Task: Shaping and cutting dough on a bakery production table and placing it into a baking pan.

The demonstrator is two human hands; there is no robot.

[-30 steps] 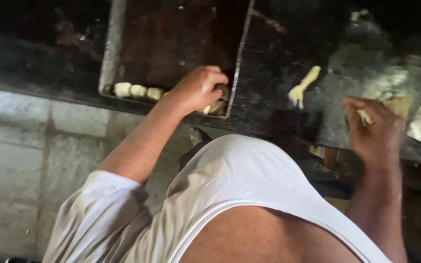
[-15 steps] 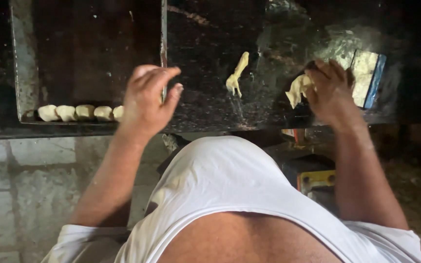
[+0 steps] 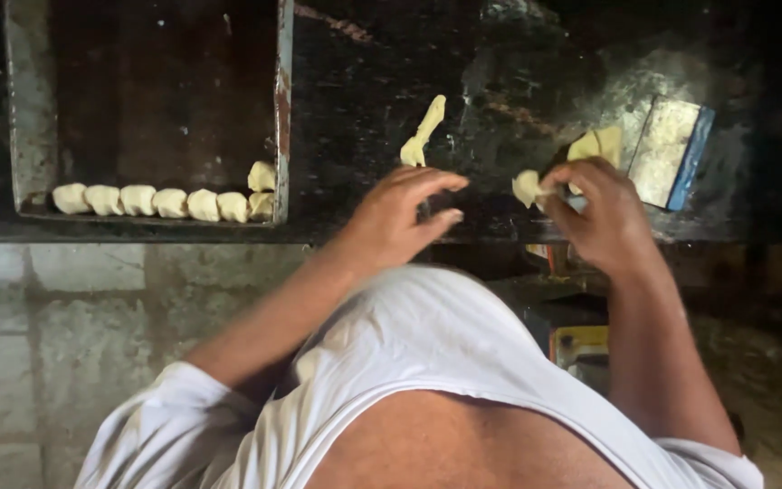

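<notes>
pinching off pale dough at a dark, worn worktop.
nearest, left hand empty, fingers loosely spread above the counter edge; right hand grasping a small pale dough lump at its fingertips; beyond, a thin pale dough strip, a blue-edged metal scraper, a rusty metal tray holding a row of dough pieces.

A dark worktop carries a metal tray, a dough strip and a scraper.

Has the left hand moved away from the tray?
Yes. The left hand was at the tray's right edge; now it is right of it, by the dough strip.
</notes>
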